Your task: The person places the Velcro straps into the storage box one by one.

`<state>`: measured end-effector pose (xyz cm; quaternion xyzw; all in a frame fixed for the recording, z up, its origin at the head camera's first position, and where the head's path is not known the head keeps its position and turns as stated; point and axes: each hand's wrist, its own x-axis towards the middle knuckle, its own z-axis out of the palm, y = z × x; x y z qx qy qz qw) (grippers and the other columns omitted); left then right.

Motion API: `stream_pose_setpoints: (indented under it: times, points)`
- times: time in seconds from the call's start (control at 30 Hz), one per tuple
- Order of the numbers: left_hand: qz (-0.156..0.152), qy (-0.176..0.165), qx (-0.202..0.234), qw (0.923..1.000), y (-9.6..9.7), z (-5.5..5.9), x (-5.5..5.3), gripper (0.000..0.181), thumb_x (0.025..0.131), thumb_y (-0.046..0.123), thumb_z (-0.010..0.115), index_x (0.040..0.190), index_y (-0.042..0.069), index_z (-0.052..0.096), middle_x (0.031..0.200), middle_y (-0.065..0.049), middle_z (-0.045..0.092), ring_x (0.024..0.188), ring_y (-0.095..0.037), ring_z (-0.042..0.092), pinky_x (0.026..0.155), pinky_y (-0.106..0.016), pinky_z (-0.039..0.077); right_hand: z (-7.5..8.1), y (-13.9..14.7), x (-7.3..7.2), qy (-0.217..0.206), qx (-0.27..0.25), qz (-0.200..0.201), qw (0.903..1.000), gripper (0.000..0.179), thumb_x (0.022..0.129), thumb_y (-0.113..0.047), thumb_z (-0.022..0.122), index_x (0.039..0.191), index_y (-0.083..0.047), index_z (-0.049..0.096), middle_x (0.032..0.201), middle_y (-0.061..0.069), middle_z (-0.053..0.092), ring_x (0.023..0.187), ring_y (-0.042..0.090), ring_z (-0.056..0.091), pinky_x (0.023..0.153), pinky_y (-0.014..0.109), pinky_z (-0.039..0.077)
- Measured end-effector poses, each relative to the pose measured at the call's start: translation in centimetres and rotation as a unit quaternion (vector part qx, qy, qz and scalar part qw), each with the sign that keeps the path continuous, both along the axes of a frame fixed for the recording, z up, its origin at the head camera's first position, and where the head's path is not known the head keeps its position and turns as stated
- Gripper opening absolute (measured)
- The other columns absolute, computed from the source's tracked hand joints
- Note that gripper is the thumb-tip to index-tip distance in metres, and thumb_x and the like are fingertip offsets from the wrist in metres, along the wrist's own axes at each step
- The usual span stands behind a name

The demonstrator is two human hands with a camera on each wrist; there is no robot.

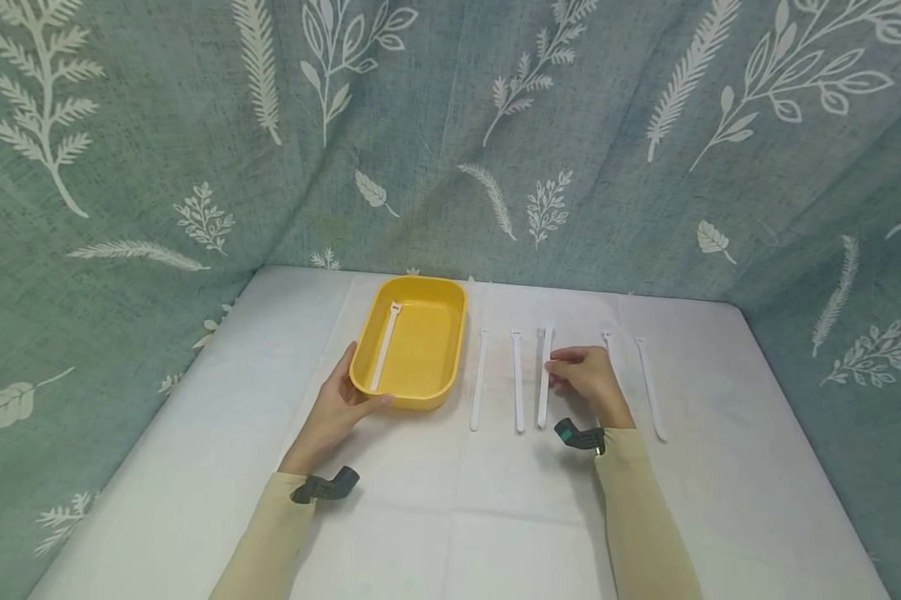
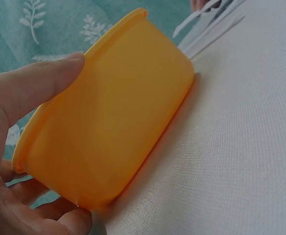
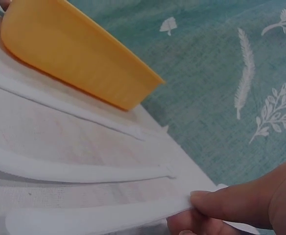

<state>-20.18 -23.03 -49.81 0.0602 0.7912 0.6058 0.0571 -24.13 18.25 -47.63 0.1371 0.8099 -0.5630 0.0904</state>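
My left hand (image 1: 337, 412) grips the near left corner of a yellow plastic tray (image 1: 427, 350), thumb at the rim and fingers around the outer side. Inside the tray, along its left side, lies one white cable tie (image 1: 386, 346) with a slotted head. My right hand (image 1: 587, 377) pinches another white cable tie (image 1: 544, 392) between thumb and fingers; in the right wrist view this tie (image 3: 99, 215) extends left from the fingertips. Whether it touches the cloth I cannot tell. Left of it lie two more ties, one near the tray (image 1: 479, 379) and one closer (image 1: 518, 383).
Right of my right hand lie two white ties, one partly hidden by the hand (image 1: 608, 337) and one farther out (image 1: 651, 390). A white cloth (image 1: 495, 533) covers the table. Green leaf-patterned fabric (image 1: 435, 150) hangs behind and at both sides.
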Motion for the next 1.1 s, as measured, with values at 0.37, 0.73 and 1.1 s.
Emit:
stream_pose_setpoints:
  times: [0.37, 0.73, 1.1]
  points:
    - [0.004, -0.002, -0.006, 1.0, -0.1, 0.4, 0.1, 0.12, 0.086, 0.029, 0.086, 0.168, 0.025, -0.002, 0.177, 0.0, 0.008, 0.163, -0.027, 0.017, 0.13, -0.035, 0.031, 0.3, -0.2, -0.3, 0.007, -0.021, -0.009, 0.9997, 0.034, 0.094, -0.012, 0.074, 0.125, 0.002, 0.07, 0.098, 0.009, 0.074, 0.072, 0.008, 0.069, 0.063, 0.016, 0.062]
    - [0.004, -0.007, -0.002, 1.0, -0.1, 0.1, 0.3, 0.119, 0.088, 0.028, 0.085, 0.168, 0.02, -0.003, 0.177, 0.001, 0.005, 0.164, -0.026, 0.015, 0.131, -0.036, 0.03, 0.3, -0.5, -0.2, 0.0, -0.059, -0.011, 0.9982, 0.036, 0.095, -0.011, 0.074, 0.127, 0.003, 0.069, 0.094, 0.004, 0.075, 0.073, 0.007, 0.071, 0.069, 0.02, 0.066]
    - [0.004, -0.003, 0.0, 1.0, 0.0, -0.2, 0.2, 0.12, 0.086, 0.03, 0.086, 0.168, 0.025, -0.001, 0.177, 0.003, 0.007, 0.163, -0.024, 0.017, 0.129, -0.032, 0.032, 1.3, -1.0, -0.3, 0.022, -0.1, 0.001, 0.9947, 0.04, 0.096, -0.013, 0.073, 0.13, 0.006, 0.066, 0.098, 0.004, 0.073, 0.078, 0.006, 0.071, 0.072, 0.017, 0.065]
